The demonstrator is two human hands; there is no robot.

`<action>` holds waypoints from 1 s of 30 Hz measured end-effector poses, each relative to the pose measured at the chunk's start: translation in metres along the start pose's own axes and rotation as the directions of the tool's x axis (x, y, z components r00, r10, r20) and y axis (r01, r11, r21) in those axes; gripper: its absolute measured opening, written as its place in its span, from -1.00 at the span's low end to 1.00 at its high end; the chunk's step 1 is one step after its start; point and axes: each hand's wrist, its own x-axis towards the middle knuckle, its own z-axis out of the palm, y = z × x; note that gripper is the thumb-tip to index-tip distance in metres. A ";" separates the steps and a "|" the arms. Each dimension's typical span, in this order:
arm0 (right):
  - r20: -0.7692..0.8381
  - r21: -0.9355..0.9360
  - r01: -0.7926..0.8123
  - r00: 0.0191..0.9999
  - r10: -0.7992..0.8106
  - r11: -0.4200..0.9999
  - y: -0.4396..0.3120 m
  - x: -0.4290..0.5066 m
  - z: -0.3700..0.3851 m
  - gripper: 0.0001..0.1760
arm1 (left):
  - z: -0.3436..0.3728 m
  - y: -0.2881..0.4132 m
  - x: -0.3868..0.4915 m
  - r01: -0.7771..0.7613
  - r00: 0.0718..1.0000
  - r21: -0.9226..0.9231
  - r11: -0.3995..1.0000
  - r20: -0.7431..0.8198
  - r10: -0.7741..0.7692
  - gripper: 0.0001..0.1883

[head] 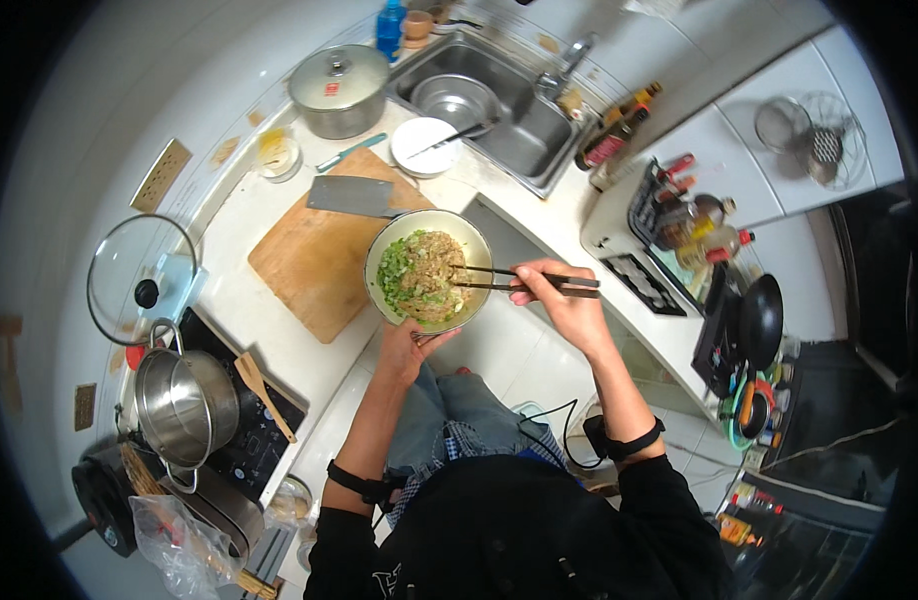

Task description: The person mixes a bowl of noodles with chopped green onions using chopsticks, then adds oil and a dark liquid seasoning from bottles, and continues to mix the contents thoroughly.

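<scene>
My left hand (408, 351) grips the near rim of a cream-coloured bowl (374, 241), held up over the counter's edge. In it lies a pale brown minced filling (435, 259), with chopped green scallions (396, 264) heaped on the left side. A pair of dark chopsticks (556, 282) is in my right hand (553, 300), their tips sunk in the filling. Behind the bowl is a wooden cutting board (301, 266), partly hidden by it. A cleaver (350, 196) rests across the board's far end, its handle reaching to the bowl's rim.
A white plate (427, 150) bearing another pair of chopsticks stands beside the sink (523, 154). A lidded pot (339, 97) and a teal-handled knife (352, 152) are near it. At left, a steel pot (185, 405) and wooden spatula (260, 390) sit on an induction cooktop (260, 450).
</scene>
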 end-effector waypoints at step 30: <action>-0.256 -0.519 0.200 0.891 -0.374 0.831 0.082 -0.141 -0.049 -0.81 | 0.085 -0.096 -0.023 0.226 0.921 0.457 0.860 0.188 -0.342 -0.18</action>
